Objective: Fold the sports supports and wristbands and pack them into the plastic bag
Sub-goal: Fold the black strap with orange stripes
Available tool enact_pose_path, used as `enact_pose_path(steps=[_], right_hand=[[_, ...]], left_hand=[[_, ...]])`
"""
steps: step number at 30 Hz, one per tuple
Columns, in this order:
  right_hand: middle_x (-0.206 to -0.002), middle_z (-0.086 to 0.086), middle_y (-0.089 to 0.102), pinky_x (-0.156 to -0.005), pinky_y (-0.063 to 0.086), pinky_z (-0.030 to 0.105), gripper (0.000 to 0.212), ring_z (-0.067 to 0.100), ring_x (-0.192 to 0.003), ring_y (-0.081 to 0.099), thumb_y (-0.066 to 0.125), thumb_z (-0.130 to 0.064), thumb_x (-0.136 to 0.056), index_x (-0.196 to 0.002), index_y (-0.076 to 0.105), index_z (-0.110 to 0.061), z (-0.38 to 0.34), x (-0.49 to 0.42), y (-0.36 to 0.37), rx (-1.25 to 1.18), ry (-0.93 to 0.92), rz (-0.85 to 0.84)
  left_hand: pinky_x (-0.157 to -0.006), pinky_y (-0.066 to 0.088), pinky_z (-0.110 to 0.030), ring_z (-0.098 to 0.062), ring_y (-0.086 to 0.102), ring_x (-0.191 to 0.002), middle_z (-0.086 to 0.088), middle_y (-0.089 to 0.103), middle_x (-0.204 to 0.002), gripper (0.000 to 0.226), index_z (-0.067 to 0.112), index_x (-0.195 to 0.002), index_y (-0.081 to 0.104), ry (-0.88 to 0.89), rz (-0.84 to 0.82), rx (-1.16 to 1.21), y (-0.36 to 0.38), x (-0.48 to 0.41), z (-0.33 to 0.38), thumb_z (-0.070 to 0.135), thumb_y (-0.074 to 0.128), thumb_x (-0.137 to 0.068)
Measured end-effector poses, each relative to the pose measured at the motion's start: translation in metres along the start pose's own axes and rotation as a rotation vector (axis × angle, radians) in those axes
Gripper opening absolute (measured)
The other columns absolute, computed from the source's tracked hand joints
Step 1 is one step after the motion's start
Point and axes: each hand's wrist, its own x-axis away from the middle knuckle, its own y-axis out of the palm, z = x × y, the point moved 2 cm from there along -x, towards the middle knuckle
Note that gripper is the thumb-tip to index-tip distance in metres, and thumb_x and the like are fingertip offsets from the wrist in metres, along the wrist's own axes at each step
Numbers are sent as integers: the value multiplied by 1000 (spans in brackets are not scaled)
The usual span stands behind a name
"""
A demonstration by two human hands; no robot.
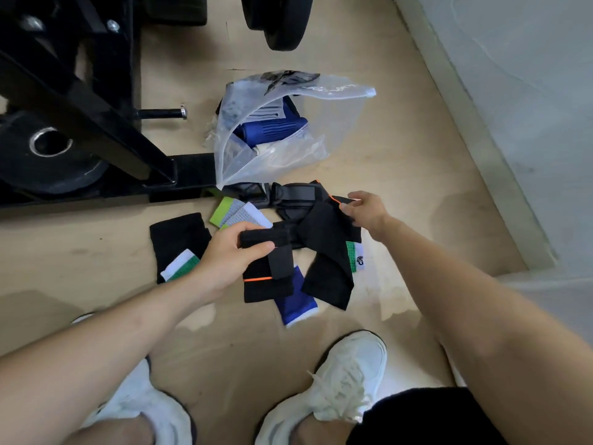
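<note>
A long black support with orange trim (324, 232) is lifted above the floor. My left hand (229, 255) grips its folded strap end, and my right hand (365, 208) pinches its far orange-edged corner. Under it lie a blue wristband (296, 300), a black sleeve with a white and green band (178, 242), a green and grey wristband (237, 215) and a black strapped brace (288, 195). The clear plastic bag (321, 123) lies open beyond them with blue and white supports (272, 128) inside.
A black weight rack frame (80, 117) with a weight plate (48, 149) stands at the left, close to the bag. More plates (279, 20) lean at the top. A grey wall (529, 107) runs along the right. My two white shoes (333, 387) are at the bottom.
</note>
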Motion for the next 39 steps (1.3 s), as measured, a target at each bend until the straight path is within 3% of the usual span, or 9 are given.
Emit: enact_pose_path(steps=[4, 7, 13, 17, 21, 25, 29, 33, 39], right_hand=[[-84, -3, 59, -81, 53, 36, 18, 23, -87, 59, 76, -10, -84, -97, 63, -11, 1, -10, 27, 8, -7, -17], [-75, 1, 56, -71, 54, 36, 29, 21, -73, 55, 74, -9, -87, -70, 52, -16, -2, -1, 24, -27, -28, -25], [-75, 4, 60, -68, 58, 34, 25, 18, -67, 63, 62, -4, -94, -74, 50, -14, -38, 58, -17, -304, -143, -177], [-71, 2, 59, -59, 52, 31, 25, 18, -64, 59, 57, -6, -96, -74, 50, -17, -62, 98, -34, -387, -90, -304], [-76, 0, 59, -55, 47, 26, 20, 14, -64, 56, 55, -10, -98, -81, 54, -19, -77, 138, -34, -376, -96, -461], [-84, 2, 60, -64, 47, 28, 14, 17, -72, 57, 57, -11, -98, -87, 58, -18, -73, 166, -25, -280, -127, -504], [-82, 8, 57, -59, 43, 25, 9, 19, -70, 53, 59, -11, -97, -89, 60, -16, -54, 179, -10, -206, -152, -460], [-85, 16, 44, -52, 39, 23, 5, 18, -62, 48, 62, -12, -96, -92, 62, -15, -44, 184, 8, -130, -153, -489], [-65, -1, 52, -50, 36, 24, 11, 15, -58, 48, 60, -10, -97, -88, 62, -17, -38, 181, 26, -150, -116, -504]], left_hand=[[-84, 53, -34, -13, 67, -83, 5, 72, -86, 15, 23, -92, 72, -10, 23, -4, -1, -7, -6, 10, 77, -87], [-73, 51, -27, -14, 67, -86, 2, 72, -92, 14, 20, -99, 72, -31, 55, -19, -4, -8, -8, 11, 75, -88], [-92, 54, -41, -22, 68, -97, -3, 73, -99, 14, 23, -96, 72, -49, 97, -73, -13, -10, -12, 13, 74, -87], [-80, 53, -34, -25, 65, -87, 1, 66, -90, 21, 28, -106, 68, 6, 91, -84, -18, -10, -10, 14, 70, -91], [-79, 51, -37, -25, 63, -86, 4, 62, -107, 33, 39, -111, 66, 89, 24, -111, -21, -7, 5, 11, 61, -96], [-80, 51, -36, -23, 66, -94, -5, 66, -116, 28, 32, -105, 69, -14, -109, -149, -25, 1, 6, 8, 59, -96], [-81, 44, -16, -12, 59, -115, 2, 65, -124, 27, 22, -121, 66, -38, -179, -197, -26, 16, 1, 13, 62, -96], [-102, 43, -21, -3, 56, -123, 7, 62, -133, 40, 25, -134, 59, 23, -348, -80, -15, 25, 19, 24, 68, -95], [-68, 45, -12, 2, 58, -73, 4, 65, -87, 10, 16, -88, 69, 90, -354, -245, -10, 20, 28, 24, 75, -90]])
